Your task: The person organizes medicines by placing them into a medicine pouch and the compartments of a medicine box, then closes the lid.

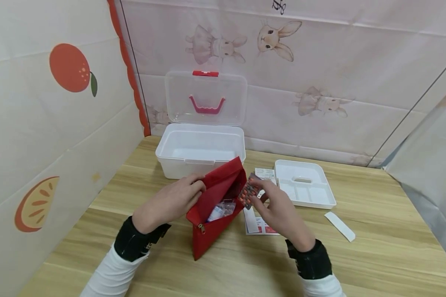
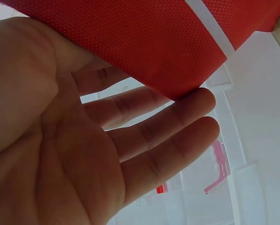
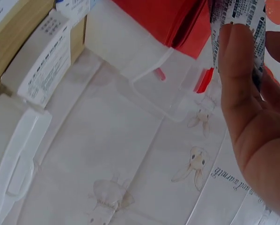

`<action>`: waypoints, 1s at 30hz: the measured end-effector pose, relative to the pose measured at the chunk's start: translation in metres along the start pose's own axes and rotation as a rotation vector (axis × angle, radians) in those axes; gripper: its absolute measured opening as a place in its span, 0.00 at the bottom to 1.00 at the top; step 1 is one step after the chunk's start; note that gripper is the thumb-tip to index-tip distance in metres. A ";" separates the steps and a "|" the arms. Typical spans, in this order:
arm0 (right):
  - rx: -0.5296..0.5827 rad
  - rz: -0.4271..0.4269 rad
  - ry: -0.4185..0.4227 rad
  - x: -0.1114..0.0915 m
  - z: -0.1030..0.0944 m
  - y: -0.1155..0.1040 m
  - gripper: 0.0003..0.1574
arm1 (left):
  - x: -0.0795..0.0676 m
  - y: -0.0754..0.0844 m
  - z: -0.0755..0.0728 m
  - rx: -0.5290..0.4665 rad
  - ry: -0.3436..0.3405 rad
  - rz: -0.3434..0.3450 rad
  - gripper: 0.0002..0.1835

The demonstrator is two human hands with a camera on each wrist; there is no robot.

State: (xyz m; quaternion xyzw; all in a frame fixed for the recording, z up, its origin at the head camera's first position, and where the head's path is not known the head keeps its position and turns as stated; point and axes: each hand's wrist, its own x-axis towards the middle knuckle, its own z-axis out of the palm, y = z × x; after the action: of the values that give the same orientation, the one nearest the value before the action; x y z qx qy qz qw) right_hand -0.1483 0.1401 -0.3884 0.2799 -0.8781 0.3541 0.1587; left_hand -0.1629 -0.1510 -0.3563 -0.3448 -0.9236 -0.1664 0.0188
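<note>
A red zip pouch [image 1: 217,185] gapes at the middle of the table, with clear plastic packets [image 1: 221,209] inside. My left hand [image 1: 172,202] grips the pouch by its upper left edge; in the left wrist view the thumb lies behind the red fabric [image 2: 144,42] and the fingers [image 2: 168,136] stretch below it. My right hand [image 1: 278,208] pinches a blister pack [image 1: 248,190] of red and dark capsules beside the pouch's right opening. Its printed foil back [image 3: 238,14] faces the thumb in the right wrist view.
Behind the pouch stands a white box [image 1: 200,142], its clear lid [image 1: 208,97] with pink handle raised against the wall. A white divided tray [image 1: 304,181] sits at right, near a white strip [image 1: 340,226]. Printed papers [image 1: 264,227] lie under the right hand.
</note>
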 end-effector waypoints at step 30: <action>0.003 0.189 -0.077 0.010 0.028 -0.005 0.27 | -0.001 -0.001 -0.001 0.001 0.003 0.004 0.11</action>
State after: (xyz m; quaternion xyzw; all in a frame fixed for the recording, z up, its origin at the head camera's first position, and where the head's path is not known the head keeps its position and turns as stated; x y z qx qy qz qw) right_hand -0.1559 0.1138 -0.4003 0.2094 -0.9055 0.3578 0.0902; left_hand -0.1626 -0.1524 -0.3558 -0.3464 -0.9230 -0.1665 0.0206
